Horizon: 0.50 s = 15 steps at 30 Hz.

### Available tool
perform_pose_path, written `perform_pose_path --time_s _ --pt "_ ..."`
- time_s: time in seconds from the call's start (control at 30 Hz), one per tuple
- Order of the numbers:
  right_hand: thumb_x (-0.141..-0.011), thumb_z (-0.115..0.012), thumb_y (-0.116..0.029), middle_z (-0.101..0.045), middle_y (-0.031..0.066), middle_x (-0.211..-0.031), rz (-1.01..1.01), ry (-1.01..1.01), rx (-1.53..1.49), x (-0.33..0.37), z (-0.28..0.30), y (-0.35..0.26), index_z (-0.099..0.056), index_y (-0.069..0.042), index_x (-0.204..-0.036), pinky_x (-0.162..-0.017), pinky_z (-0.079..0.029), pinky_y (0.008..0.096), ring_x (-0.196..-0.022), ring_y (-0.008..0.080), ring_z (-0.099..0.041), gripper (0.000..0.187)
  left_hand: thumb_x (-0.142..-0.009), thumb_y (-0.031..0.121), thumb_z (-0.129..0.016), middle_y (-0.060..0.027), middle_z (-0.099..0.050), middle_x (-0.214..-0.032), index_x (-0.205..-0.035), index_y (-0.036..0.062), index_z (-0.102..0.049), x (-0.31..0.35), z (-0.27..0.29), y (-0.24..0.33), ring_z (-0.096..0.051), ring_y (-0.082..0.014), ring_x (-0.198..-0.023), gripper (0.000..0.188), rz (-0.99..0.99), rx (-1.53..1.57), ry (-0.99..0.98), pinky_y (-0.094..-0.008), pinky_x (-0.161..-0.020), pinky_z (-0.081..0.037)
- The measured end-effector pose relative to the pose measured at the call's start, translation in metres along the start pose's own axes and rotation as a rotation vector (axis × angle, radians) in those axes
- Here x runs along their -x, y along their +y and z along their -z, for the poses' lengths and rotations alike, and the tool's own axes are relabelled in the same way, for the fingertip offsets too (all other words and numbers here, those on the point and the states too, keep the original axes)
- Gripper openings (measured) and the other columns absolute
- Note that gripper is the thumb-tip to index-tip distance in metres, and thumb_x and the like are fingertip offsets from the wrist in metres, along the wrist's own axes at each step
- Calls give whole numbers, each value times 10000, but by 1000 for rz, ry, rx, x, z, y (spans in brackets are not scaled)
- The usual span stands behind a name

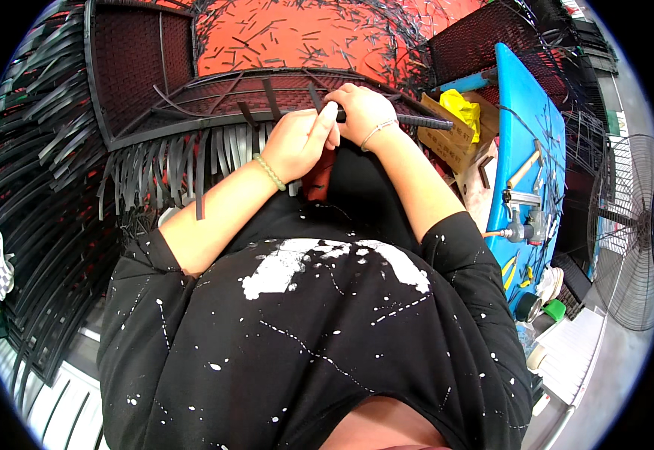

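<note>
A black woven wicker frame lies across in front of me, its near rail running beneath both hands. My left hand is closed at this rail, fingers pressed together, around a flat black plastic strip whose end sticks up beside the knuckles. Right against it, my right hand curls over the rail with its fingers closed; what lies inside them is hidden. To its right the wrapped rail end juts out. More loose strips hang below the rail on the left.
Cut strip scraps cover a red surface beyond the frame. On the right stands a blue table with a hammer and an air tool. A cardboard box holds a yellow bag. A large fan is at far right.
</note>
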State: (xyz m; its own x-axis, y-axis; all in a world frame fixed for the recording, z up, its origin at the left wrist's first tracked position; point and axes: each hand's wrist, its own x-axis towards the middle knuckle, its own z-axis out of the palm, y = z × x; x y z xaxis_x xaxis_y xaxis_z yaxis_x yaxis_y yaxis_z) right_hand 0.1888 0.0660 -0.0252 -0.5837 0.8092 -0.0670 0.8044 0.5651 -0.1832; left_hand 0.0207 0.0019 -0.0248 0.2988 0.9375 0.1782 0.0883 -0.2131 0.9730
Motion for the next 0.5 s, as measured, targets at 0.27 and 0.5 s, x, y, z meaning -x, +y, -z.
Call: perform_pose_path --time_s 0.27,0.5 --pt "-714 -708 -231 -648 63 -982 -163 -11 87 -6 -11 -4 -685 -157 -998 -818 -501 390 -941 253 -637 294 -1008 312 -401 15 -430 -504 -544 64 -468 -6 -21 38 -395 -77 -470 530 317 292 236 -241 -479 -319" --pt "-723 -700 -239 -654 69 -962 -137 70 49 -1 -18 -1 -686 -147 -958 -813 -494 387 -940 254 -640 252 -1003 327 -414 20 -429 -507 -552 67 -474 -1 -22 54 -374 -72 -460 524 221 268 167 -240 -466 -306"
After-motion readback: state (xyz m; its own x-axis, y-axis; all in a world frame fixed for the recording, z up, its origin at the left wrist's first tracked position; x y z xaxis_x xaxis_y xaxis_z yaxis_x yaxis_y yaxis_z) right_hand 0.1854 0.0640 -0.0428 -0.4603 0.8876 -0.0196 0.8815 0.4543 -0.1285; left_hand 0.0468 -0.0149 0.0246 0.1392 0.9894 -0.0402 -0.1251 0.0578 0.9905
